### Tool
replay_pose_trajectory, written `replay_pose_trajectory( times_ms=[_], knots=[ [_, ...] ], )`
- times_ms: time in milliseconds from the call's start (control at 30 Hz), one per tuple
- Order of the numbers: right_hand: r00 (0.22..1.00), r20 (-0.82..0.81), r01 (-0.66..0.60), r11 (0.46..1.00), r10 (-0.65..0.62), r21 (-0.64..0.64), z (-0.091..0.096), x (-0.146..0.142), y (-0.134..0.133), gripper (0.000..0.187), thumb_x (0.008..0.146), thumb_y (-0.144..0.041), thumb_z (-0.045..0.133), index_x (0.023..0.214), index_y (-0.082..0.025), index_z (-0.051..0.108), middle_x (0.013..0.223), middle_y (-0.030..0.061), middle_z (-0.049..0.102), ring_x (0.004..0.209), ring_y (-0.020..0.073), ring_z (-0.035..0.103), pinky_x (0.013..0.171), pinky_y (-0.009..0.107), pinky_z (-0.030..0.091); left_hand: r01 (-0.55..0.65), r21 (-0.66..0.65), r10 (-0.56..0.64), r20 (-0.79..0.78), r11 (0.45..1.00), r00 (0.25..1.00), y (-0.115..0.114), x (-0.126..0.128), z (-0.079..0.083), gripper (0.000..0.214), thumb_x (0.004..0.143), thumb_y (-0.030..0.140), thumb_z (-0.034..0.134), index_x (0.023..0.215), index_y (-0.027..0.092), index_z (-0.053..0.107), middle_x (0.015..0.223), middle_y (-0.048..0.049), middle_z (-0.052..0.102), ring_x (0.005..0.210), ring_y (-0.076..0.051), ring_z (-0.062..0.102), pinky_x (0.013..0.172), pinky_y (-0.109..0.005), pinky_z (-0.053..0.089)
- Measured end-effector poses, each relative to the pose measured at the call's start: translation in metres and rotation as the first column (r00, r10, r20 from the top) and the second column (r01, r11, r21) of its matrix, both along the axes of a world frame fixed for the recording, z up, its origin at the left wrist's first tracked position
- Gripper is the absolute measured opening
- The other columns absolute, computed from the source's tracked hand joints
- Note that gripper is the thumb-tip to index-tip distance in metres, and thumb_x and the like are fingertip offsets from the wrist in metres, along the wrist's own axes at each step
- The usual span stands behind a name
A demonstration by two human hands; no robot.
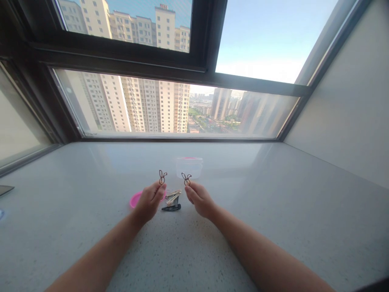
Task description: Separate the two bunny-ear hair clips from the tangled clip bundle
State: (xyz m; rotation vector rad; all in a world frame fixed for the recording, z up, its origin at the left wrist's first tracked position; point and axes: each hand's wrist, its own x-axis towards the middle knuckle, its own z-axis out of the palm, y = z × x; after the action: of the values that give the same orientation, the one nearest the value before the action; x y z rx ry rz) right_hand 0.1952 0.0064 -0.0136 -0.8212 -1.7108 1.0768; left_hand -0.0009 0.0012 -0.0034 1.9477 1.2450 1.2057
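Note:
My left hand pinches a dark wire hair clip shaped like a rabbit's head, its two ears pointing up. A matching rabbit-shaped hair clip stands upright between the thumb and fingers of my right hand. The two clips are held apart at about the same height. On the counter between my hands lies a small heap of beige hair clips, with a black snap hair clip at its near side. A pink round lid or dish is partly hidden behind my left hand.
A clear plastic box stands on the speckled pale counter beyond my hands. Dark window frames border the counter at the back, and a white wall rises on the right. A dark pointed object lies at the left edge.

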Motion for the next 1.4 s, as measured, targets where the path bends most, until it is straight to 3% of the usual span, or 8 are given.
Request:
replay_pose_trajectory(
  times_ms=[200, 433, 800, 1133, 1267, 1400],
  knots=[
    [0.999, 0.033, -0.014, 1.000, 0.014, -0.009, -0.001, 0.001, 0.002, 0.033, 0.087, -0.046, 0.041, 0.072, -0.017, 0.049, 0.053, -0.0060, 0.030, 0.049, 0.0091, 0.027, 0.046, 0.022, 0.022, 0.034, -0.005, -0.034, 0.051, 0.999, 0.998, 0.000, 0.001, 0.000, 0.031, 0.090, 0.035, 0.033, 0.063, 0.021, 0.036, 0.052, 0.0067, 0.033, 0.047, -0.010, 0.033, 0.048, -0.023, 0.029],
    [0.999, 0.050, -0.014, 1.000, 0.013, 0.016, -0.004, 0.001, 0.005, 0.036, 0.085, -0.049, 0.046, 0.067, -0.018, 0.042, 0.057, -0.0055, 0.028, 0.053, 0.0087, 0.026, 0.049, 0.022, 0.021, 0.040, 0.011, -0.040, 0.035, 0.999, 0.999, 0.001, 0.001, -0.001, 0.032, 0.091, 0.033, 0.031, 0.061, 0.021, 0.036, 0.052, 0.0062, 0.035, 0.047, -0.010, 0.034, 0.048, -0.023, 0.029],
    [0.998, 0.033, -0.046, 0.999, 0.046, -0.004, -0.001, 0.001, 0.001, 0.040, 0.091, -0.045, 0.035, 0.060, -0.019, 0.037, 0.049, -0.0057, 0.033, 0.046, 0.0081, 0.027, 0.046, 0.023, 0.022, 0.028, 0.011, -0.028, 0.007, 1.000, 1.000, 0.002, 0.000, -0.004, 0.031, 0.090, 0.032, 0.032, 0.061, 0.021, 0.035, 0.053, 0.0059, 0.036, 0.049, -0.010, 0.034, 0.049, -0.023, 0.029],
    [0.995, -0.039, -0.095, 0.995, 0.094, -0.032, 0.000, -0.001, -0.001, 0.037, 0.090, -0.042, 0.036, 0.061, -0.019, 0.036, 0.049, -0.0061, 0.032, 0.046, 0.0080, 0.026, 0.045, 0.022, 0.022, 0.091, -0.077, -0.081, 0.130, 0.993, 0.988, -0.001, 0.006, -0.003, 0.031, 0.090, 0.031, 0.033, 0.061, 0.021, 0.035, 0.052, 0.0057, 0.034, 0.047, -0.011, 0.032, 0.048, -0.024, 0.028],
    [0.985, -0.005, -0.173, 0.984, 0.173, -0.053, 0.002, -0.003, -0.004, 0.034, 0.088, -0.043, 0.042, 0.065, -0.018, 0.041, 0.054, -0.0057, 0.033, 0.050, 0.0084, 0.028, 0.048, 0.022, 0.024, 0.119, -0.109, -0.100, 0.170, 0.987, 0.980, -0.005, 0.010, -0.002, 0.027, 0.090, 0.032, 0.033, 0.065, 0.022, 0.036, 0.052, 0.0064, 0.033, 0.047, -0.011, 0.032, 0.047, -0.023, 0.028],
    [0.954, 0.095, -0.283, 0.959, 0.284, -0.019, 0.004, -0.004, -0.005, 0.034, 0.086, -0.045, 0.046, 0.070, -0.015, 0.050, 0.065, -0.0015, 0.042, 0.062, 0.0109, 0.039, 0.059, 0.023, 0.033, 0.135, -0.120, -0.113, 0.177, 0.983, 0.978, -0.008, 0.014, -0.001, 0.028, 0.090, 0.034, 0.033, 0.065, 0.021, 0.037, 0.053, 0.0064, 0.034, 0.047, -0.011, 0.032, 0.047, -0.023, 0.028]
  ],
)
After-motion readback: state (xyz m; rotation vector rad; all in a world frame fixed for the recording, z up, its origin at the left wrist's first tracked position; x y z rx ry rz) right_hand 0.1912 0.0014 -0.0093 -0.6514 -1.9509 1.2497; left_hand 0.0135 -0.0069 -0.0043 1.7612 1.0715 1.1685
